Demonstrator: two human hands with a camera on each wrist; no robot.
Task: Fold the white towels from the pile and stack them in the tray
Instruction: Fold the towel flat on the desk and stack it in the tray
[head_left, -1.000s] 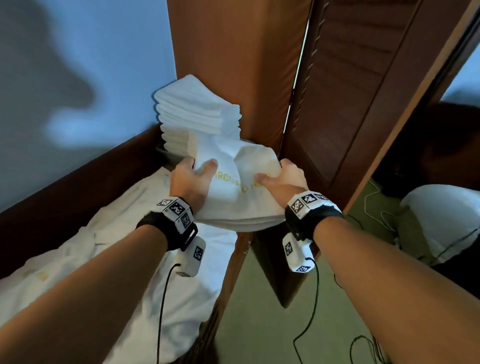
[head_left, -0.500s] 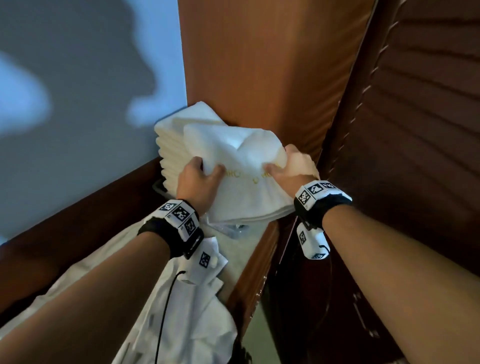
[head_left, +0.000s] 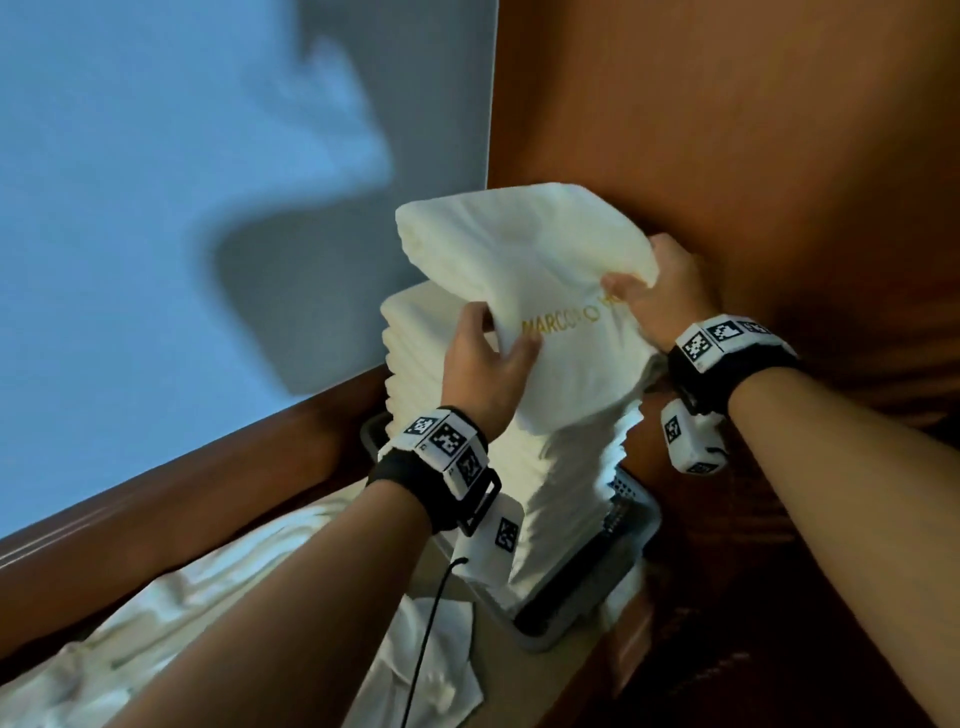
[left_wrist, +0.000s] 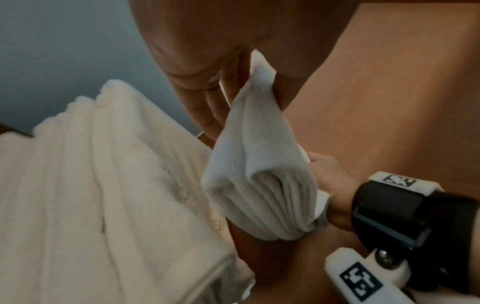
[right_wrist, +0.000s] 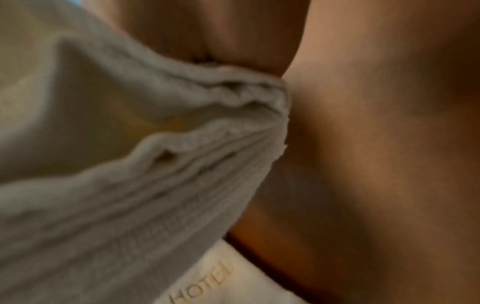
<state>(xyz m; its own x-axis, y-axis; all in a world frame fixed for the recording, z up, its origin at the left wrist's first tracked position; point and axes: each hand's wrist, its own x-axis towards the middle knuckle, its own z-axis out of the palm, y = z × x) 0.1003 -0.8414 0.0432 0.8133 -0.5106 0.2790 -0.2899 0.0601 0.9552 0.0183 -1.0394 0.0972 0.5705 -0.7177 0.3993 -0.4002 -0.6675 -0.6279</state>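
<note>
White folded towel (head_left: 524, 291) with gold lettering sits in my grasp above the towel stack (head_left: 566, 467) in the grey tray (head_left: 613, 587); left hand (head_left: 483, 364) and right hand (head_left: 660, 296) fingers clamp its sides.

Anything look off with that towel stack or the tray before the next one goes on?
Yes. The stack of folded towels stands far above the grey tray and looks uneven, its upper layers sitting left of the lower ones. The folded towel, held by the left hand and right hand, is rumpled, not flat.
</note>
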